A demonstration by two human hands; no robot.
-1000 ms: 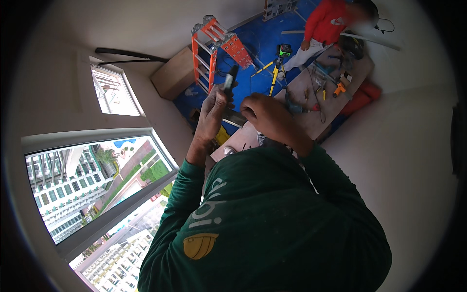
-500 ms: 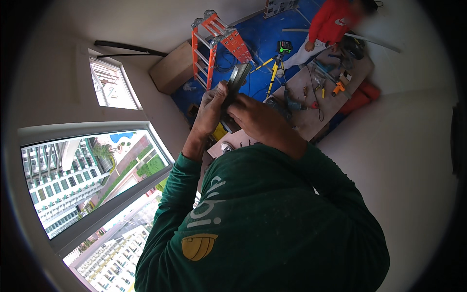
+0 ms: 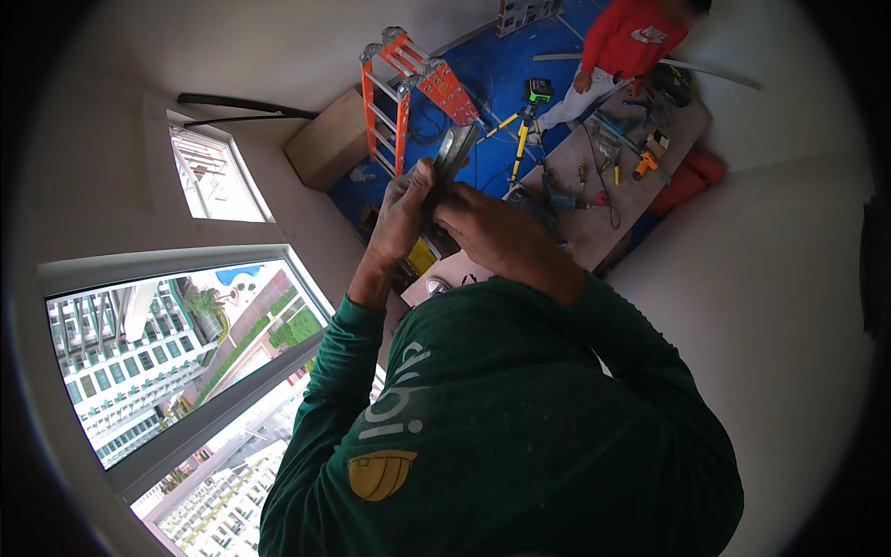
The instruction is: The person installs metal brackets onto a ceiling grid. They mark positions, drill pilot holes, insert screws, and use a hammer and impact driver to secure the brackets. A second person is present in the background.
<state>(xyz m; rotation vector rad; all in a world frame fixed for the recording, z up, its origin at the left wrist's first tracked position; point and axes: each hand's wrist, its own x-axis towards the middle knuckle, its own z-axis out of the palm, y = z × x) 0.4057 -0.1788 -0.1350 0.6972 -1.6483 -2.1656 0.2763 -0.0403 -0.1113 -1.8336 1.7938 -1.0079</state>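
Observation:
Raised in front of my chest is a short length of shiny grey metal channel (image 3: 453, 153), tilted with its free end pointing away and to the right. My left hand (image 3: 402, 215) is closed around its lower left side, thumb pressed along the edge. From the right, my right hand (image 3: 492, 232) has its fingers curled against the lower part of the same piece. The fingertips of the right hand and the channel's near end are partly hidden behind the hands.
Beyond my hands stand an orange folding ladder (image 3: 399, 97) and a laser level (image 3: 537, 90) on a yellow tripod. A wooden board (image 3: 594, 223) at right carries several tools, including an orange tool (image 3: 646, 165). A person in red (image 3: 631, 42) stands behind it. Windows (image 3: 190, 343) lie left.
The view has shifted slightly, and the person in red has moved a little. Both my hands keep nearly the same grip on the metal channel.

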